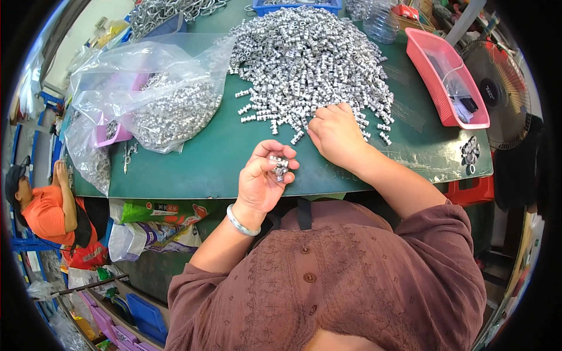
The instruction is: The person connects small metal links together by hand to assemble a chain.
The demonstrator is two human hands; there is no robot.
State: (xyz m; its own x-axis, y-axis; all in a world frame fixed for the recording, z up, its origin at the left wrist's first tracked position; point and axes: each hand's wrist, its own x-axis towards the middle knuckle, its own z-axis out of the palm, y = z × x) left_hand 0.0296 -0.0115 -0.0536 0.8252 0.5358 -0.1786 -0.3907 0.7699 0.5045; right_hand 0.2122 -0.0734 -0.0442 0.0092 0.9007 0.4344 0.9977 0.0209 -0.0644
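A big heap of small silver metal fittings [307, 61] lies on the green table [199, 158]. My left hand [264, 178] is raised near the table's front edge, its fingers closed around a few of those fittings [278, 164]; a silver bangle [241, 223] sits on that wrist. My right hand [335, 134] rests palm down at the near edge of the heap, its fingers curled into the loose pieces. Whether it holds one is hidden.
A clear plastic bag [155, 93] with more silver parts lies at the left over a purple tray [114, 133]. A pink tray [448, 79] stands at the right, a fan [497, 93] beyond it. Another person in orange [50, 213] sits at far left. Sacks lie under the table.
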